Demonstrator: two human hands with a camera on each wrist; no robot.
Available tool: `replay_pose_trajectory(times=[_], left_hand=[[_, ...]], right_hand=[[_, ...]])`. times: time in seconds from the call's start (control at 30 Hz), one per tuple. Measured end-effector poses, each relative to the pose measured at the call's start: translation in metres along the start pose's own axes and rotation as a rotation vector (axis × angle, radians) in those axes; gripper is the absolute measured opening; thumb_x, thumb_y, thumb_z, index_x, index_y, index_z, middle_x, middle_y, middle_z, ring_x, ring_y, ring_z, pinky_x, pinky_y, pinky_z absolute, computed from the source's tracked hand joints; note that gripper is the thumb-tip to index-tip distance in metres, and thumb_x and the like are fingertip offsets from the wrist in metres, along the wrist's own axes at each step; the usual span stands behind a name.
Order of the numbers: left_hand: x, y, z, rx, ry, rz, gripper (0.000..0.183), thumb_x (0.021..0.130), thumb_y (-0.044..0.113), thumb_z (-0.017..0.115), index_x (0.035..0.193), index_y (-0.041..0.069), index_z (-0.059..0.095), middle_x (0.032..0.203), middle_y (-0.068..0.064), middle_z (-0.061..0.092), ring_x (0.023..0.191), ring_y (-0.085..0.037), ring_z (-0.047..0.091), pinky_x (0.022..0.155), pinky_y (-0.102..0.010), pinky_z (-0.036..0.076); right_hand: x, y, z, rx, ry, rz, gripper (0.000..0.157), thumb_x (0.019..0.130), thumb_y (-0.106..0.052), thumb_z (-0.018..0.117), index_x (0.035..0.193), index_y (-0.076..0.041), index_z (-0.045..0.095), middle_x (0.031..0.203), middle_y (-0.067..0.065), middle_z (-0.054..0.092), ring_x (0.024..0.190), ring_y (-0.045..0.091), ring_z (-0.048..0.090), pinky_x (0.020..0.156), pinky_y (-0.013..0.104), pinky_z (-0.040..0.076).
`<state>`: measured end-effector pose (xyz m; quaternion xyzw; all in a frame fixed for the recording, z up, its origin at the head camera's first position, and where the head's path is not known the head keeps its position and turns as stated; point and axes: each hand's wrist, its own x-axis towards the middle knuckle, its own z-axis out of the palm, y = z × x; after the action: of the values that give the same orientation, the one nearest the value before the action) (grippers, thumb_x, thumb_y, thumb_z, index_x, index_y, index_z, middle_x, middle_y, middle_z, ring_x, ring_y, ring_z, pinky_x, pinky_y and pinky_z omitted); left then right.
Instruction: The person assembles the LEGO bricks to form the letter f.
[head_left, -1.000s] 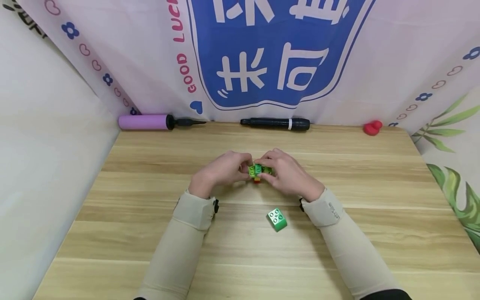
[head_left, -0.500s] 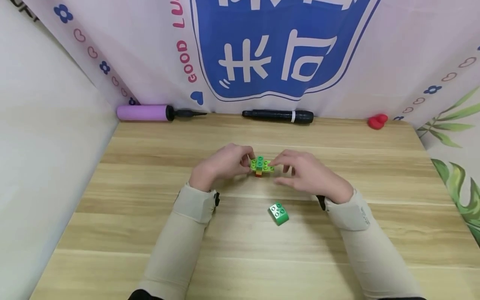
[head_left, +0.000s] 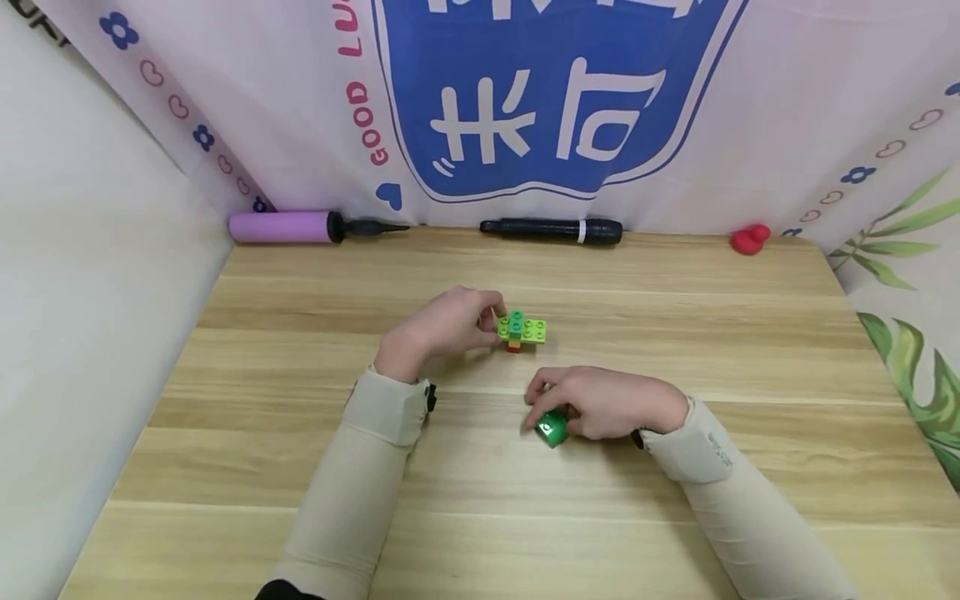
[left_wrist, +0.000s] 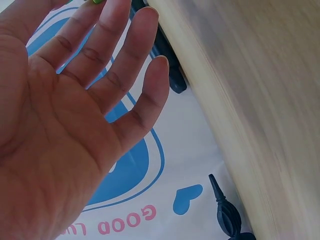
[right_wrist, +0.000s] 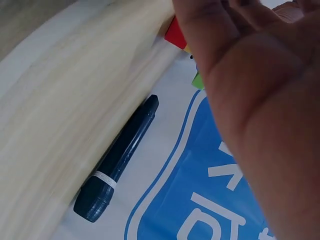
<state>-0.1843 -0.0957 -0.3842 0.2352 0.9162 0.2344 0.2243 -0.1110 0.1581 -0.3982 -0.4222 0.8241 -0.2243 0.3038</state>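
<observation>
Light-green building bricks, with a darker green brick on top and yellow and red ones below, form a small brick model (head_left: 534,331) near the table's middle. My left hand (head_left: 447,327) pinches its left end between thumb and fingertips. Only a green sliver of the model shows past the fingers (left_wrist: 90,55) in the left wrist view. Closer to me, my right hand (head_left: 609,402) reaches down over a green curved-sided brick (head_left: 552,429), its thumb and fingers around it. The hand covers part of that brick. In the right wrist view the model's red part (right_wrist: 175,35) peeks out behind the palm.
Along the back edge of the wooden table (head_left: 300,500) lie a purple hand pump (head_left: 281,227), a black microphone-like object (head_left: 551,231) and a small red object (head_left: 750,239). A printed cloth (head_left: 300,108) hangs behind them.
My right hand has left the brick model and come down toward me to the green curved-sided brick. The left hand stays at the model's left end.
</observation>
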Motion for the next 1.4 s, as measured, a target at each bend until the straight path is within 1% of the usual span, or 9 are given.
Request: replay_pose_trajectory(times=[0.2, 0.4, 0.7, 0.8, 0.9, 1.0, 1.1, 1.3, 1.4], left_hand=[[-0.001, -0.001, 0.0, -0.007, 0.0, 0.002, 0.029, 0.101, 0.018, 0.074, 0.129, 0.015, 0.066, 0.104, 0.0, 0.068, 0.096, -0.018, 0.063, 0.088, -0.035, 0.054], [-0.001, -0.003, 0.0, -0.003, 0.006, 0.017, 0.028, 0.101, 0.018, 0.075, 0.127, 0.014, 0.066, 0.102, -0.001, 0.068, 0.095, -0.018, 0.062, 0.086, -0.034, 0.053], [-0.003, -0.005, 0.002, -0.001, 0.011, 0.013, 0.028, 0.101, 0.017, 0.075, 0.127, 0.014, 0.066, 0.101, -0.001, 0.068, 0.093, -0.018, 0.062, 0.086, -0.034, 0.053], [-0.004, -0.005, 0.002, -0.007, 0.011, 0.009, 0.028, 0.101, 0.017, 0.074, 0.127, 0.014, 0.066, 0.102, -0.001, 0.068, 0.094, -0.019, 0.062, 0.086, -0.034, 0.053], [-0.005, -0.005, 0.002, -0.013, 0.012, 0.005, 0.028, 0.101, 0.017, 0.074, 0.127, 0.015, 0.066, 0.102, -0.001, 0.068, 0.094, -0.019, 0.062, 0.087, -0.035, 0.053], [-0.005, -0.006, 0.001, -0.015, 0.012, 0.005, 0.028, 0.101, 0.017, 0.075, 0.127, 0.015, 0.066, 0.102, 0.0, 0.068, 0.094, -0.018, 0.062, 0.087, -0.035, 0.053], [-0.005, -0.006, 0.001, -0.012, 0.013, 0.006, 0.028, 0.1, 0.018, 0.075, 0.127, 0.015, 0.066, 0.101, 0.0, 0.068, 0.093, -0.018, 0.062, 0.086, -0.035, 0.053], [-0.002, -0.004, 0.001, -0.001, 0.02, 0.025, 0.027, 0.1, 0.017, 0.075, 0.125, 0.016, 0.067, 0.099, 0.0, 0.067, 0.092, -0.018, 0.061, 0.085, -0.034, 0.052], [0.0, -0.004, 0.001, 0.007, 0.02, 0.037, 0.026, 0.1, 0.018, 0.075, 0.124, 0.016, 0.067, 0.098, -0.001, 0.067, 0.09, -0.018, 0.06, 0.083, -0.034, 0.051]], right_hand=[[0.002, 0.0, 0.0, -0.012, 0.0, 0.016, 0.053, 0.089, 0.01, 0.071, 0.125, -0.029, 0.078, 0.129, -0.009, 0.061, 0.111, 0.01, 0.059, 0.098, 0.032, 0.051], [0.003, 0.003, 0.001, -0.026, 0.047, 0.008, 0.055, 0.089, 0.015, 0.064, 0.125, -0.024, 0.077, 0.124, -0.009, 0.064, 0.11, 0.011, 0.062, 0.099, 0.033, 0.054], [0.007, 0.004, 0.002, -0.075, 0.083, 0.017, 0.045, 0.089, 0.009, 0.075, 0.121, -0.023, 0.078, 0.118, -0.006, 0.067, 0.102, 0.011, 0.062, 0.091, 0.031, 0.054], [0.007, 0.003, 0.002, -0.053, 0.078, 0.041, 0.039, 0.088, 0.0, 0.081, 0.12, -0.022, 0.078, 0.118, -0.005, 0.065, 0.097, 0.011, 0.061, 0.086, 0.028, 0.053], [0.009, 0.0, 0.003, -0.042, 0.093, 0.057, 0.028, 0.089, -0.02, 0.087, 0.115, -0.021, 0.077, 0.115, -0.005, 0.063, 0.092, 0.01, 0.059, 0.083, 0.027, 0.051], [0.012, -0.002, 0.004, -0.079, 0.15, 0.046, 0.02, 0.091, -0.033, 0.086, 0.101, -0.022, 0.072, 0.106, -0.005, 0.06, 0.088, 0.01, 0.055, 0.08, 0.027, 0.049], [0.012, -0.001, 0.002, -0.119, 0.217, 0.033, 0.018, 0.093, -0.027, 0.084, 0.094, -0.023, 0.067, 0.102, -0.005, 0.057, 0.084, 0.01, 0.054, 0.077, 0.028, 0.049], [0.001, 0.0, -0.018, -0.015, 0.402, 0.108, 0.037, 0.087, -0.015, 0.088, 0.118, -0.012, 0.068, 0.112, 0.001, 0.067, 0.097, 0.016, 0.064, 0.087, 0.041, 0.058], [0.0, 0.002, -0.03, 0.055, 0.533, 0.158, 0.041, 0.085, -0.015, 0.091, 0.119, -0.009, 0.067, 0.109, 0.003, 0.071, 0.1, 0.02, 0.07, 0.091, 0.048, 0.06]])
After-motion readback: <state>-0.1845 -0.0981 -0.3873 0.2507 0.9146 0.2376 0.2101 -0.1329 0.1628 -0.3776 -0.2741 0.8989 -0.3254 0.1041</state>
